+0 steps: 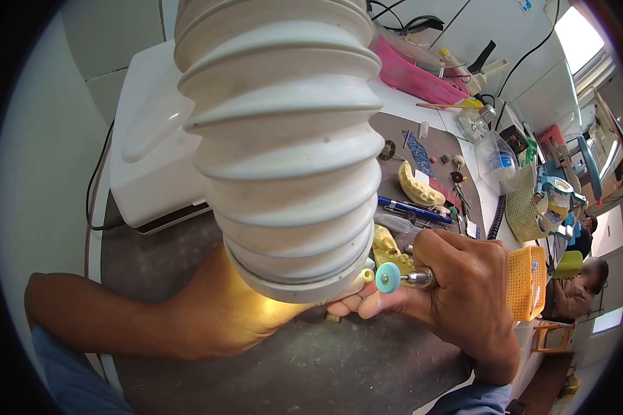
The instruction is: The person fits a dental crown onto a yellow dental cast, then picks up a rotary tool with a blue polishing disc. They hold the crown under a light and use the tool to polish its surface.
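Note:
My right hand (457,287) is closed around a metal rotary handpiece (418,278), which carries a round turquoise disc (387,277) at its tip. Right beside the disc is a small pale yellow dental piece (365,276), held at the fingertips of my left hand (256,304). A wide white ribbed hose (287,152) hides part of my left hand, and yellow light falls on the wrist. Fingertips of both hands meet just below the disc. Behind them lies a yellow dental model (385,242).
A white machine (156,138) stands at the left. Toward the back right are a cream dental arch model (419,188), a blue pen (415,210), a pink tray (419,75) and a woven basket (522,207). An orange basket (535,283) sits by my right hand. A person (576,294) sits farther right.

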`<state>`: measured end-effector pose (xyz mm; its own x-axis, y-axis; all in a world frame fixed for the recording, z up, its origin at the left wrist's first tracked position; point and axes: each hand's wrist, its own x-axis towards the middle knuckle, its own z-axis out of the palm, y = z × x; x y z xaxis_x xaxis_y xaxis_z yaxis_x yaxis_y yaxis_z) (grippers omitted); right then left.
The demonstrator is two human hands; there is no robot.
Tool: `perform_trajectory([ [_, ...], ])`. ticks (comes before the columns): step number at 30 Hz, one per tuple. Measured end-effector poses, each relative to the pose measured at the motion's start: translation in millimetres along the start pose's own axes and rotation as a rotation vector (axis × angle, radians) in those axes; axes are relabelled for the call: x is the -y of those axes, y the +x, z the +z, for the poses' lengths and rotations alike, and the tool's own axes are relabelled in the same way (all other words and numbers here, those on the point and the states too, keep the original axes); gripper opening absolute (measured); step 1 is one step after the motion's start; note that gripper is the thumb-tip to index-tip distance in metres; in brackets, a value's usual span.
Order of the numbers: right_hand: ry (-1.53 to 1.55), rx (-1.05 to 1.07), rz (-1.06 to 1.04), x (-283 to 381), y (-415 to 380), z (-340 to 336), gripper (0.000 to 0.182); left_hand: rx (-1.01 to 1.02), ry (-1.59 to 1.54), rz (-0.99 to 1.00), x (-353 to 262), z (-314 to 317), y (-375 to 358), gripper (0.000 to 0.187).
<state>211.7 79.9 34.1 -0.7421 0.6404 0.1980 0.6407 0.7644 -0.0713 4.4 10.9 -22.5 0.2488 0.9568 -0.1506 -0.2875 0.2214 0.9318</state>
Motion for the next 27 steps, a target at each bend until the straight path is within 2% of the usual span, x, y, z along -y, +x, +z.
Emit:
perform_trajectory([
  [7, 0.017, 0.014, -0.004, -0.4, -0.6, 1.5, 0.065, 0.007, 0.09, 0.041, 0.8, -0.7, 0.2, 0.009],
  [11, 0.043, -0.001, -0.03, 0.6, 0.1, 2.1, 0.065, 0.028, 0.015, 0.072, 1.6, 0.4, 1.6, 0.009],
  [13, 0.05, -0.002, -0.036, 1.3, -0.1, 1.6, 0.065, -0.002, 0.157, 0.19, -5.5, 3.0, 1.5, 0.01],
  [17, 0.045, -0.008, -0.044, 1.7, -0.1, 0.4, 0.066, -0.007, 0.173, 0.19, -4.0, 3.4, 2.4, 0.011],
  [19, 0.042, 0.0, -0.029, 0.8, -0.3, -0.1, 0.066, 0.014, 0.072, 0.123, -1.3, 2.9, 4.2, 0.01],
  [25, 0.049, -0.004, 0.003, -1.5, -1.2, 1.6, 0.064, -0.016, 0.027, 0.026, -7.7, 5.0, -0.1, 0.011],
  [27, 0.038, 0.01, -0.014, -0.7, -0.8, 0.4, 0.063, 0.009, 0.063, 0.072, -2.2, 2.4, 2.8, 0.011],
])
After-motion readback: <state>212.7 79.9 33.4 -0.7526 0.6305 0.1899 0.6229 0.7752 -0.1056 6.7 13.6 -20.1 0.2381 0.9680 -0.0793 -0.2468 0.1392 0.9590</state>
